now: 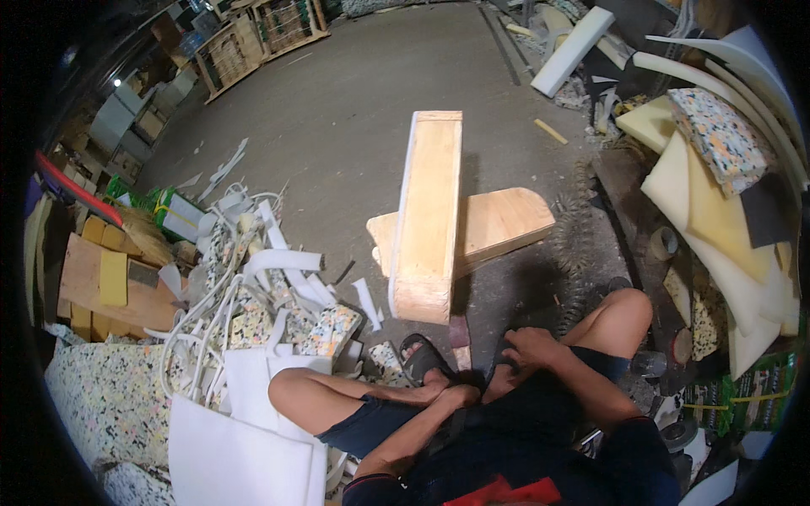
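I sit low with my knees apart over a concrete floor. My left hand (456,395) rests down by my left foot in a dark sandal (421,356), fingers curled against the ankle, holding nothing I can make out. My right hand (530,346) lies spread on my right shin, empty. Just ahead of my feet stands a wooden furniture frame piece (429,215), a long box-like board with white foam along its left edge, set upright across a flat rounded wooden board (499,223) on the floor. Neither hand touches the wood.
A heap of white foam strips and speckled foam scraps (253,295) lies to my left, with white foam sheets (228,422) near my left knee. Stacked yellow and white foam slabs (717,211) stand at the right. Wooden pallets (253,38) are far back left.
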The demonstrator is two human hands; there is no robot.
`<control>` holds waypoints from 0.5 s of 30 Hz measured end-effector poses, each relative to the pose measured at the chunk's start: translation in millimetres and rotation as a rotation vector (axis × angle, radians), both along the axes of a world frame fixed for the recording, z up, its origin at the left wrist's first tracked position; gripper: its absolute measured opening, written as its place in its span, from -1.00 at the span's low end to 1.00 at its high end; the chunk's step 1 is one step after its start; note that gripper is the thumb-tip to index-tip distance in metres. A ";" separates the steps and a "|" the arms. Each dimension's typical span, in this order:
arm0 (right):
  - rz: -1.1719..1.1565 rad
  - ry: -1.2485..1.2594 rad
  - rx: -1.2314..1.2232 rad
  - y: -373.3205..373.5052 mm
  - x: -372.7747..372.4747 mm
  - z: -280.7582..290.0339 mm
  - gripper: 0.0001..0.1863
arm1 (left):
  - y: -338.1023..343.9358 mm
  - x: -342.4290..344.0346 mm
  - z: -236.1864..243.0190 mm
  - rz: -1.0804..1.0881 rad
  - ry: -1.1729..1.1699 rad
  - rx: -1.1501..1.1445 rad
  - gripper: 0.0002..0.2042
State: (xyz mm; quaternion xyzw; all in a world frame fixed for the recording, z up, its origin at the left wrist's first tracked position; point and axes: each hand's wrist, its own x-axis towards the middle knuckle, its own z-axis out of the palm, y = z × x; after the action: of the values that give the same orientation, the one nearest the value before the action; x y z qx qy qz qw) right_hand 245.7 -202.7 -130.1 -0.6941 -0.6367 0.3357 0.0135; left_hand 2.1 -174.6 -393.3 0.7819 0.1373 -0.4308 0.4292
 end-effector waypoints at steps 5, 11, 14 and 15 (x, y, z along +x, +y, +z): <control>0.013 -0.022 -0.014 1.1 2.4 -2.3 -0.60 | 6.1 4.7 19.7 0.025 -0.173 -0.009 -0.66; -0.019 0.036 -0.019 0.3 3.1 4.1 -0.59 | 32.8 7.3 70.4 0.591 -0.291 -0.832 -0.63; -0.016 0.019 -0.008 0.6 1.7 8.1 -0.58 | 39.1 9.3 83.2 0.472 -0.426 -0.649 -0.60; 0.008 0.007 -0.024 2.3 1.8 7.5 -0.57 | 40.8 10.2 82.1 0.389 -0.345 -0.598 -0.60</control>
State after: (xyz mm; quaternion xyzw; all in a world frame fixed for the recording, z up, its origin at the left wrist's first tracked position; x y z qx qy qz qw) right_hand 247.5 -200.4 -122.5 -0.6903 -0.6354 0.3460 0.0061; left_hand 12.3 -133.8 -311.2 0.6428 0.0773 -0.2246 0.7282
